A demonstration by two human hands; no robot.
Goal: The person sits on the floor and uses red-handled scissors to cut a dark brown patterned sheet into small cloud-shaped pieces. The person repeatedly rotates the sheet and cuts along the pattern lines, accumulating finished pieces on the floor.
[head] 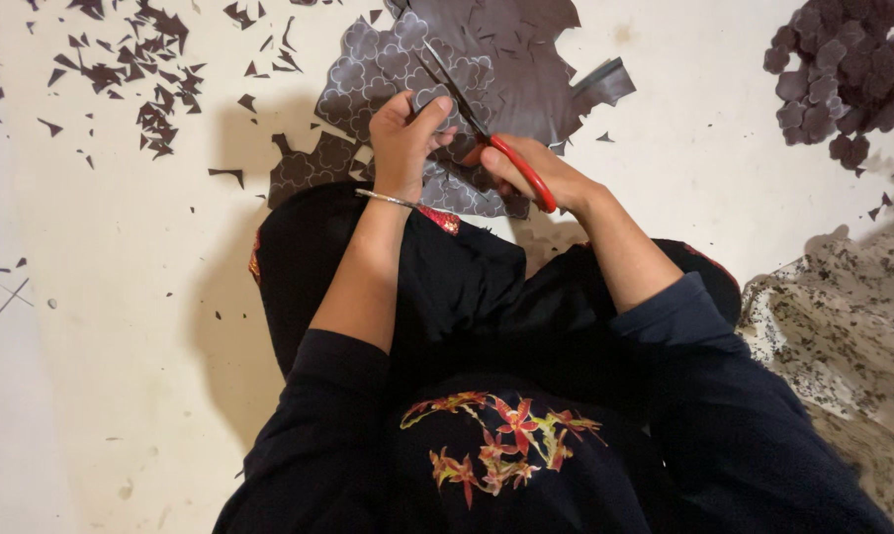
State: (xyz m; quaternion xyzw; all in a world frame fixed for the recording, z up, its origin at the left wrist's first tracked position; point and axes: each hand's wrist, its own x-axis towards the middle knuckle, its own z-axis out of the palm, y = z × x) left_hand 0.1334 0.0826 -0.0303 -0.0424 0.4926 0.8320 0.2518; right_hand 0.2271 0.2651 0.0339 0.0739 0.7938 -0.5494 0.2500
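Observation:
A dark brown sheet (526,54) marked with pale flower outlines lies on the floor and over my lap. My left hand (404,138) pinches the sheet's near part, a thin metal bangle on its wrist. My right hand (531,170) grips red-handled scissors (487,124), whose dark blades point away from me across the sheet between the drawn outlines. Both forearms come out of dark sleeves pushed up.
Small dark offcuts (135,69) are scattered over the pale floor at the upper left. A heap of cut-out flower shapes (843,74) sits at the upper right. A speckled grey cloth (843,326) lies at the right. My black embroidered garment fills the bottom.

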